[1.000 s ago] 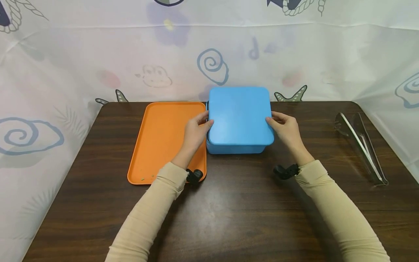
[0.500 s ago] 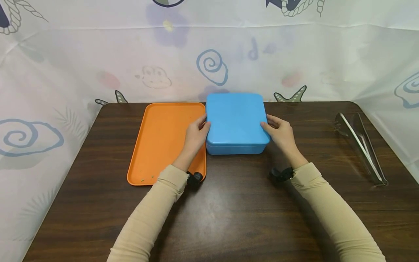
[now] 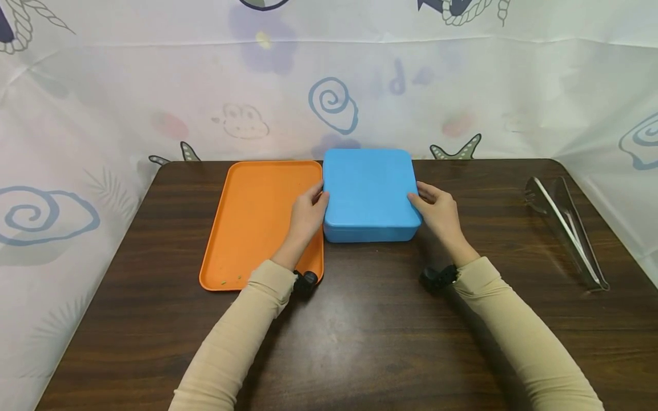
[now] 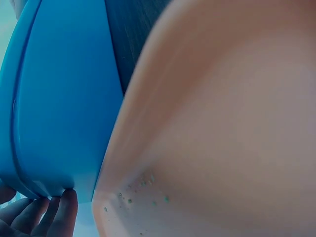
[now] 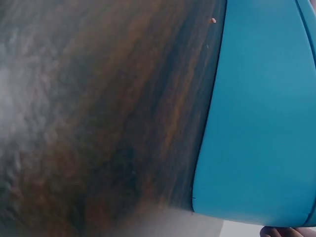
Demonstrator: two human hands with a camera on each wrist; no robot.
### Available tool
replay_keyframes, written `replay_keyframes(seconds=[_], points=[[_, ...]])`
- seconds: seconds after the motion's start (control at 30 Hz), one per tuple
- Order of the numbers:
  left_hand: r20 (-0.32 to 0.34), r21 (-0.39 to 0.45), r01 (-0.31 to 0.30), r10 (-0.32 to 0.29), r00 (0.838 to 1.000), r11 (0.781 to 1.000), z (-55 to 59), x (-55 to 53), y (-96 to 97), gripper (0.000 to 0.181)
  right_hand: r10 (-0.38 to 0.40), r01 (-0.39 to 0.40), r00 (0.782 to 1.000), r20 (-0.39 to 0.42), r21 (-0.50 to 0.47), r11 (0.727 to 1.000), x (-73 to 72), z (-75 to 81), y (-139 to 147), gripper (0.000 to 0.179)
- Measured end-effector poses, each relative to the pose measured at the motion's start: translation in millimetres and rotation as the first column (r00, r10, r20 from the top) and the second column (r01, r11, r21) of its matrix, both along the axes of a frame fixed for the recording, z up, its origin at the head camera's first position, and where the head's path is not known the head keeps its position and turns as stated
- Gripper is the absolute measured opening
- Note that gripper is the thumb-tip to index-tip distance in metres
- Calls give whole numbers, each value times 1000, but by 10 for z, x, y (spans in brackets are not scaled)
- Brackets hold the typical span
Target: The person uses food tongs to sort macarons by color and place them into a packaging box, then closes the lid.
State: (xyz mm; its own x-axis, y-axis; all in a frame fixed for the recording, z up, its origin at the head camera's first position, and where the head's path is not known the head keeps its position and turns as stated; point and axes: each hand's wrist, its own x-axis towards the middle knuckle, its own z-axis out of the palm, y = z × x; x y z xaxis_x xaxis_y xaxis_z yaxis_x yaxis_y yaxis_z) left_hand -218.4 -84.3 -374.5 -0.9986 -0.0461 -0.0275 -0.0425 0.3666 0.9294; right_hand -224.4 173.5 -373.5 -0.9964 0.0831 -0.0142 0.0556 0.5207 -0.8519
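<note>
A blue square lid (image 3: 367, 185) lies flat on a blue box (image 3: 371, 234) near the back of the table. My left hand (image 3: 307, 216) holds the lid's left side, thumb on the top edge and fingers down the side. On the opposite side, my right hand (image 3: 441, 214) grips the lid's right edge in much the same way. The left wrist view shows the box's side wall (image 4: 69, 108) with fingertips (image 4: 66, 212) against it at the lid seam. In the right wrist view the box wall (image 5: 256, 128) stands on the wood, and only a bit of the fingers shows. The box's inside is hidden.
An orange tray (image 3: 247, 228) with small green crumbs lies close against the box's left side, under my left forearm. Metal tongs (image 3: 570, 234) rest at the table's right. A patterned white curtain (image 3: 329, 68) hangs behind the dark wooden table (image 3: 370, 331).
The lid, raised and shifted right a second ago, has come down and left onto the box, lining up with its rim. My right hand moved left with it; the left hand barely moved.
</note>
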Motion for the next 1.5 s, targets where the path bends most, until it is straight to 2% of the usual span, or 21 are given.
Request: replay_keyframes(seconds=[0.2, 0.3, 0.37, 0.47, 0.53, 0.7, 0.77, 0.87, 1.0, 1.1, 1.37, 1.5], points=[[5, -33, 9, -9, 1000, 999, 5, 5, 19, 47, -7, 6, 999, -33, -3, 1000, 6, -19, -22, 55], [-7, -118, 25, -26, 1000, 993, 12, 7, 37, 48, -2, 3, 999, -55, 7, 1000, 5, -23, -32, 54], [-26, -203, 46, -52, 998, 978, 24, 8, 53, 48, 2, -1, 998, -66, 22, 1000, 3, -21, -41, 53], [-41, -347, 72, -91, 995, 935, 42, 10, 89, 49, 19, -12, 997, -76, 85, 996, -10, -14, -68, 52], [-27, -419, 88, -109, 994, 904, 53, 8, 123, 51, 40, -29, 996, -75, 140, 990, -25, -16, -90, 52], [39, -555, 132, -133, 990, 821, 89, -20, 212, 56, 144, -121, 988, -51, 313, 942, -102, 4, -140, 57], [47, -594, 145, -147, 988, 791, 114, -36, 237, 56, 186, -162, 982, -32, 364, 917, -144, 22, -157, 58], [43, -634, 153, -163, 986, 758, 142, -65, 262, 55, 232, -217, 973, 11, 403, 889, -204, 30, -176, 60], [45, -681, 154, -169, 985, 716, 136, -109, 289, 55, 256, -261, 964, 70, 421, 869, -236, 36, -208, 62], [43, -710, 150, -170, 985, 688, 120, -130, 302, 55, 245, -257, 966, 86, 442, 860, -237, 36, -230, 63], [6, -715, 123, -169, 986, 688, 111, -147, 296, 54, 221, -230, 972, 80, 507, 831, -250, 37, -272, 64], [-13, -721, 111, -174, 985, 684, 128, -155, 290, 53, 211, -226, 974, 88, 515, 827, -260, 52, -286, 64]])
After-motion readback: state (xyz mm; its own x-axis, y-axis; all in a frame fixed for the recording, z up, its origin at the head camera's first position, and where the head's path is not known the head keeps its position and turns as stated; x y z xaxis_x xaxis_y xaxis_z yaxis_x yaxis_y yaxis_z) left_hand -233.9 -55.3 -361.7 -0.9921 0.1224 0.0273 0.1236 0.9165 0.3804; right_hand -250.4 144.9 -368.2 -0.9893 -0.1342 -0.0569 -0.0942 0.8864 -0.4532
